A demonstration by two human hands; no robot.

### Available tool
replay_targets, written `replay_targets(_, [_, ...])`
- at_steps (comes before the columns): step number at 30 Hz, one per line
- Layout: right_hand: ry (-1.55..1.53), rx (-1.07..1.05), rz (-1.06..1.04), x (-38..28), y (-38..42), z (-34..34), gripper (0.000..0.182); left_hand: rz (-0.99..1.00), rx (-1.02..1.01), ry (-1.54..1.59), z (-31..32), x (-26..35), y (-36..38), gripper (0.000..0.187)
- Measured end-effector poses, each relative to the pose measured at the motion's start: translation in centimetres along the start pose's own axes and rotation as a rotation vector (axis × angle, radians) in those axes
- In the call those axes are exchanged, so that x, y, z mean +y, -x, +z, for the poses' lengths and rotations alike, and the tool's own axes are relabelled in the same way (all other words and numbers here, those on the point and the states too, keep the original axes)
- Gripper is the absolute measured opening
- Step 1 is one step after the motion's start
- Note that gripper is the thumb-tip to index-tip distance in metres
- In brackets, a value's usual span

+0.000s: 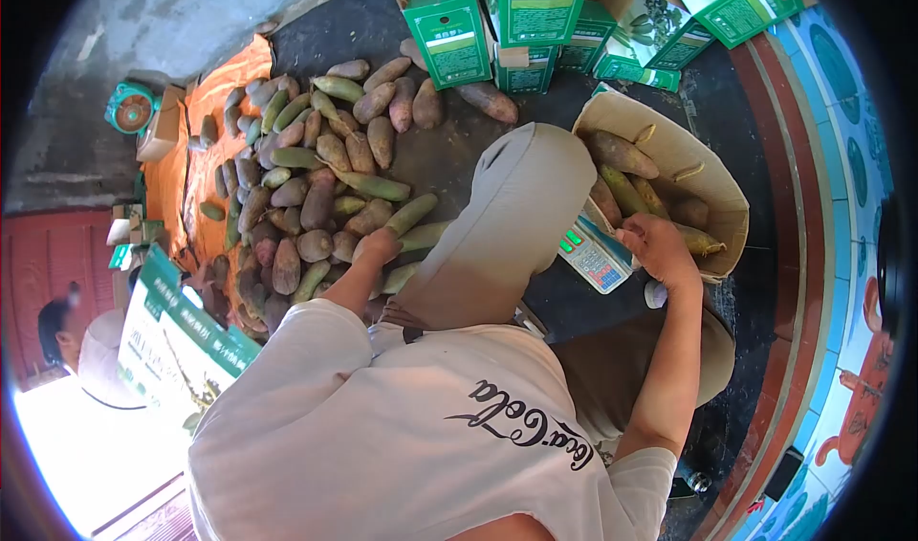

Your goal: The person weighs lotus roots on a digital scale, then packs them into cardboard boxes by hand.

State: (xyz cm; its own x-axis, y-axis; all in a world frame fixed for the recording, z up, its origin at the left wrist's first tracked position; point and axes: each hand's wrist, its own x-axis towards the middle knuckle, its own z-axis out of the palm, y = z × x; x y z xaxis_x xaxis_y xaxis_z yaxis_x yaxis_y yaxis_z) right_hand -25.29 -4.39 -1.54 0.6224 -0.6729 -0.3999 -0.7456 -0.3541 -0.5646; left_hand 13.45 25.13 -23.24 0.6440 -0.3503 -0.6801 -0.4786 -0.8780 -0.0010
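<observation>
My left hand (380,246) is closed around the lower end of a long green radish (413,213) at the near right side of the pile. Brownish-purple and green radishes (316,201) lie heaped around it, left of my raised knee. My right hand (660,247) is at the near rim of an open cardboard box (732,197), its fingers curled; what they hold, if anything, is hidden. Inside that box lie several brown and green radishes (622,154). Just left of my right hand, a digital scale (595,259) shows lit green displays, partly under the box.
Green-and-white printed cartons (543,10) stand along the far side. A printed carton (177,326) is at the left, near another person (72,335). An orange sheet (196,173) lies beneath part of the pile. A teal fan (132,108) stands at the far left.
</observation>
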Motion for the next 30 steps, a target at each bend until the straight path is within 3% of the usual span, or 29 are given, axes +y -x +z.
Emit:
replay_targets(5, [0.088, -0.037, 0.001, -0.2, -0.7, 0.7, 0.028, 0.134, -0.037, -0.145, 1.2, 0.6, 0.6, 0.048])
replay_targets(14, [0.122, -0.069, 0.016, -0.1, -1.3, 1.2, 0.027, 0.072, -0.036, -0.097, 2.9, 0.7, -0.2, 0.049])
replay_targets(17, [0.118, -0.070, 0.011, -0.1, -1.2, 1.2, 0.027, 0.086, 0.086, -0.164, 2.9, 0.9, 0.5, 0.051])
replay_targets(20, [0.132, -0.062, -0.010, 0.1, -1.2, 1.2, 0.027, 0.030, 0.095, -0.247, 4.4, -0.6, -2.0, 0.062])
replay_targets(25, [0.155, 0.014, -0.124, 0.6, -1.1, 1.5, 0.024, 0.060, 0.083, -0.335, 1.8, -0.5, -0.2, 0.053])
replay_targets(30, [0.160, -0.040, -0.040, 1.9, -2.0, 2.6, 0.027, 0.033, -0.079, -0.335, 0.5, 0.8, -1.5, 0.063])
